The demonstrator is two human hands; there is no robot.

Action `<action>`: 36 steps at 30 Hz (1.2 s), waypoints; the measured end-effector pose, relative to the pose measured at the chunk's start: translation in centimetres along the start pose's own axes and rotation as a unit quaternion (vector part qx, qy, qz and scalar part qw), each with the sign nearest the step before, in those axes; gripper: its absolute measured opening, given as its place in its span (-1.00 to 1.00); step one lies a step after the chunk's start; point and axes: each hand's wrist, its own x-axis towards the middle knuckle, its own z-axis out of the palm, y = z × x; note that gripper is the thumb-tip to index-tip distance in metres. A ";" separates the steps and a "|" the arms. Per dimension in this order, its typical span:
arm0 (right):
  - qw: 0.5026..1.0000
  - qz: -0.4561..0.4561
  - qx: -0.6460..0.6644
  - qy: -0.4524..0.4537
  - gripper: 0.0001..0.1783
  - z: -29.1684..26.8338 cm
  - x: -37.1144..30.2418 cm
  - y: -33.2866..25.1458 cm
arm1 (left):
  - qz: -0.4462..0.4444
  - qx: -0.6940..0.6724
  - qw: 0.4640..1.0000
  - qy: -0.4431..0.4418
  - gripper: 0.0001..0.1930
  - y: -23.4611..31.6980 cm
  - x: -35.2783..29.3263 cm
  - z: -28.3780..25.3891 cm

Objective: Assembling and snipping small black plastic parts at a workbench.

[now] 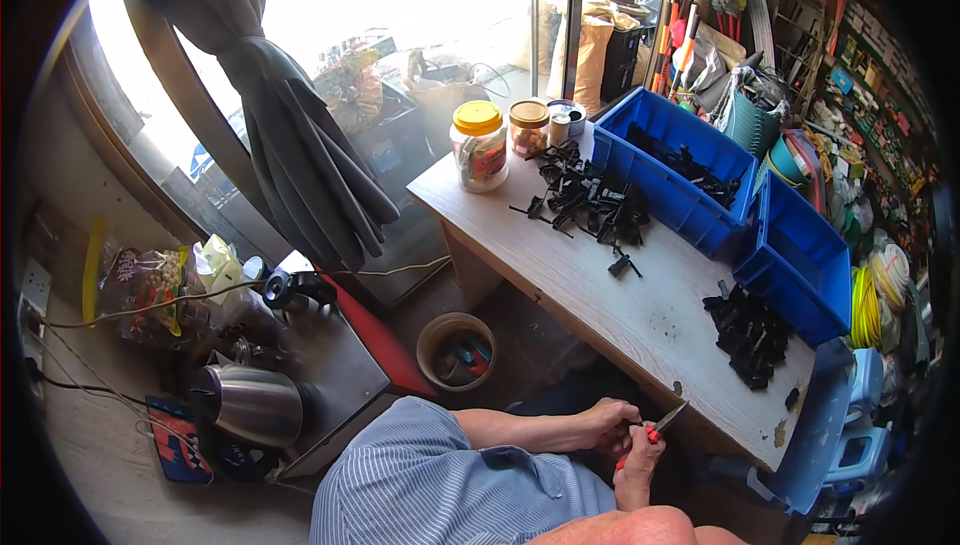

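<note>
My right hand (638,460) is closed around a red-handled tool with a pointed metal blade (669,419). The blade points up and away, close to the table's front edge. Whether it is a knife or scissors I cannot make out. Just left of it, my left hand (608,423) has its fingers curled together, and anything in them is hidden. Both hands are over my lap in front of the wooden table (640,330). On the table lie a large heap of black plastic parts (590,195), a single black part (624,264), and a second black pile (748,335) at right.
Two blue crates (675,185) (800,255) stand along the table's far side; the left one holds black parts. Jars (480,150) sit at the back corner. A bin (456,350) is on the floor. Left are a kettle (255,403) and cords. Blue stools (860,455) stand at right.
</note>
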 end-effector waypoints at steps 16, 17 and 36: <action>0.997 0.009 0.069 0.014 -0.87 -1.3 1.3 0.1 | 0.177 0.191 0.960 -0.103 -0.70 0.9 -1.1 -2.3; 0.997 0.009 0.069 0.015 -0.87 -1.5 1.5 0.1 | 0.206 0.249 0.937 -0.129 -0.65 1.3 -1.6 -2.4; 0.996 -0.003 0.085 0.010 -0.88 -1.5 1.7 0.6 | 0.507 0.489 0.692 -0.157 -0.54 1.4 -1.7 -3.4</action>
